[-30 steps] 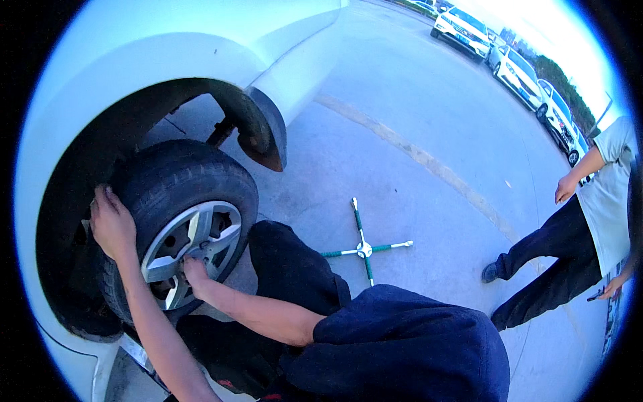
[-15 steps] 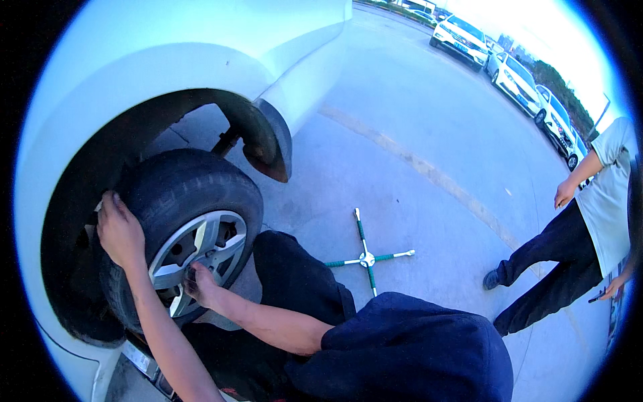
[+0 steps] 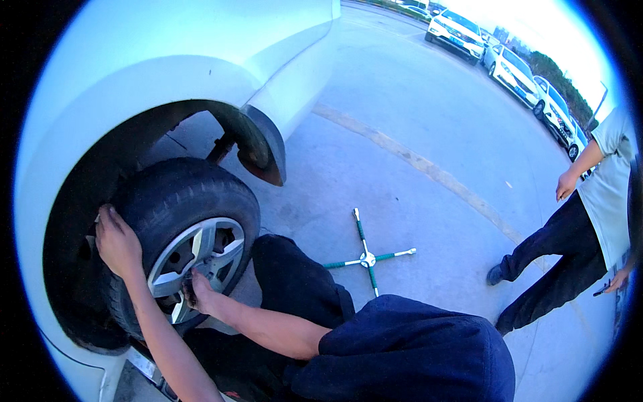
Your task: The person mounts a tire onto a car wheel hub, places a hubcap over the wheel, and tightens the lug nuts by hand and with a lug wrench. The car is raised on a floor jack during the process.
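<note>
A wheel with a black tire [image 3: 177, 191] and a silver five-spoke rim [image 3: 221, 256] sits inside the wheel arch of a white car [image 3: 161, 63]. My left hand [image 3: 119, 244] is cupped against the tire's tread on the arch side, its fingertips curled toward the dark gap. At the middle of the rim, my right hand [image 3: 199, 293] has its fingers bent together by the hub. They are dark with dirt, and what they pinch there is hidden. My bent knee [image 3: 278, 268] is close to the tire's right side.
A four-way lug wrench [image 3: 367, 260] with green grips lies on the concrete right of the wheel. A person in a light shirt [image 3: 606, 194] stands at the right, holding a small dark object. White parked cars [image 3: 512, 70] line the far right. A mud flap [image 3: 264, 144] hangs behind the arch.
The view has shifted slightly, so the wheel and car appear a little lower. Both hands stay on the wheel; my right fingers have turned a little at the hub.
</note>
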